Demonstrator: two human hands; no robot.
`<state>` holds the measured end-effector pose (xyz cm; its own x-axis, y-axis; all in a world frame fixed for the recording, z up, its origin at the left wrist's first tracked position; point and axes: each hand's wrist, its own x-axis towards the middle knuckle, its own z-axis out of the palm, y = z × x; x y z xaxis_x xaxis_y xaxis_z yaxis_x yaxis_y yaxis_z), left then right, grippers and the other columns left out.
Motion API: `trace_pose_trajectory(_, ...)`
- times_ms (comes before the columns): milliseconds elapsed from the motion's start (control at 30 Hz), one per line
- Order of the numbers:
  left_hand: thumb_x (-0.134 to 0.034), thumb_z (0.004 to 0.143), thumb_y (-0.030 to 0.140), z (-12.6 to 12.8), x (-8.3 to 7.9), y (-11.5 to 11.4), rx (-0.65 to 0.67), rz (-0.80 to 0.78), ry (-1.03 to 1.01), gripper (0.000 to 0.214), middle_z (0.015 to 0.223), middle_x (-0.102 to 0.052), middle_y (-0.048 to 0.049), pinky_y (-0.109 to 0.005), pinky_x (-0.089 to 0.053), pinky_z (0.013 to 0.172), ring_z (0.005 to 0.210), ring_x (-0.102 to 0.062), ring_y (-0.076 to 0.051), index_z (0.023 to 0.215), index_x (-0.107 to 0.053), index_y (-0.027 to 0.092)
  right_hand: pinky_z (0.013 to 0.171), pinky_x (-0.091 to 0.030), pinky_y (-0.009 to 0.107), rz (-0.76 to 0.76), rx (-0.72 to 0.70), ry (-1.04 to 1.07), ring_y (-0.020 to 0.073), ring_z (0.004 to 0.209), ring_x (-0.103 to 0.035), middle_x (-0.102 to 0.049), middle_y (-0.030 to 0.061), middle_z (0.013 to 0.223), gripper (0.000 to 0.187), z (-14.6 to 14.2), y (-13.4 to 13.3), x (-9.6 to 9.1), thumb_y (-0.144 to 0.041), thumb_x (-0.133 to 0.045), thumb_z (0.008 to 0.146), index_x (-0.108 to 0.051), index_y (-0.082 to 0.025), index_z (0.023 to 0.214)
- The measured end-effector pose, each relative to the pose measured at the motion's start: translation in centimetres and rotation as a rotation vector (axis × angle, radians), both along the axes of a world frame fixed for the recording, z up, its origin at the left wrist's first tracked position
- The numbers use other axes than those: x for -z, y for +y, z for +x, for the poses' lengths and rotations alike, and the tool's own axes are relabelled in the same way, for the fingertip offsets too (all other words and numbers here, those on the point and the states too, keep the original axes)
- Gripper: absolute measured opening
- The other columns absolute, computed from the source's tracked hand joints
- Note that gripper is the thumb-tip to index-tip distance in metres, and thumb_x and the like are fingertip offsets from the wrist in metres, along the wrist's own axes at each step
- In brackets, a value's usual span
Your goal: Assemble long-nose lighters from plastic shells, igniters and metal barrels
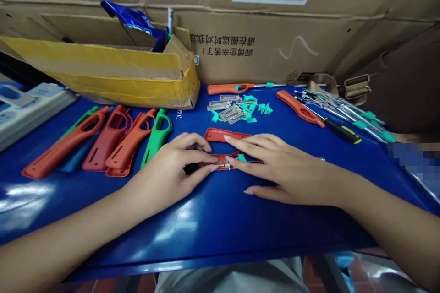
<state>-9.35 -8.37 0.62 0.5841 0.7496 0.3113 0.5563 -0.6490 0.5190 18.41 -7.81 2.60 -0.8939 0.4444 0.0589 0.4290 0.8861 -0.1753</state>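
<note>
A red half-casing of a long-neck lighter point(222, 168) lies on the table, with a clear part and a teal trigger point(241, 158) inside. My left hand point(172, 162) pinches its left end between thumb and fingers. My right hand point(292, 167) reaches over its right end, fingers stretched out and spread, the fingertips touching the parts in the casing. Just behind lies another red half-casing point(216, 135), partly covered by the right hand's fingers. The right end of the worked casing is hidden under that hand.
Several lighter casings point(127, 146) lie at left beside a yellow-taped carton point(137, 78). Clear fuel tanks point(233, 113) and teal pieces point(264, 108) are piled behind my hands. At right are a screwdriver point(343, 132), metal lighter tubes point(354, 112) and an orange casing point(299, 107).
</note>
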Motion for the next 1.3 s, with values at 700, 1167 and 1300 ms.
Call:
trace_pose_trajectory(700, -0.049, 0.103, 0.012, 0.3, 0.5, -0.3, 0.218, 0.076, 0.125, 0.039, 0.129, -0.062, -0.0094, -0.037, -0.052, 0.097, 0.114, -0.058, -0.022, 0.138, -0.062, 0.025, 0.077, -0.044, 0.031, -0.212, 0.216, 0.091, 0.0187, 0.092, -0.061, -0.066, 0.0029, 0.101, 0.003, 0.5, 0.6, -0.6, -0.018, -0.063, 0.097, -0.062, -0.02, 0.099)
trace_pose_trajectory(1167, -0.046, 0.103, 0.011, 0.2, 0.6, -0.5, 0.211, 0.06, 0.184, 0.045, 0.136, -0.056, -0.0105, -0.043, -0.048, 0.099, 0.115, -0.053, -0.025, 0.143, -0.058, 0.028, 0.077, -0.042, 0.03, -0.229, 0.203, 0.094, 0.0174, 0.092, -0.06, -0.064, 0.0016, 0.103, 0.003, 0.5, 0.6, -0.5, -0.018, -0.058, 0.099, -0.058, -0.021, 0.101)
trace_pose_trajectory(1300, -0.045, 0.101, 0.008, 0.2, 0.5, -0.4, 0.227, 0.066, 0.222, 0.049, 0.138, -0.056, -0.0103, -0.044, -0.049, 0.097, 0.113, -0.052, -0.026, 0.146, -0.055, 0.028, 0.077, -0.042, 0.029, -0.244, 0.2, 0.101, 0.0169, 0.091, -0.059, -0.064, 0.0021, 0.102, 0.005, 0.4, 0.5, -0.5, -0.016, -0.055, 0.1, -0.058, -0.02, 0.099)
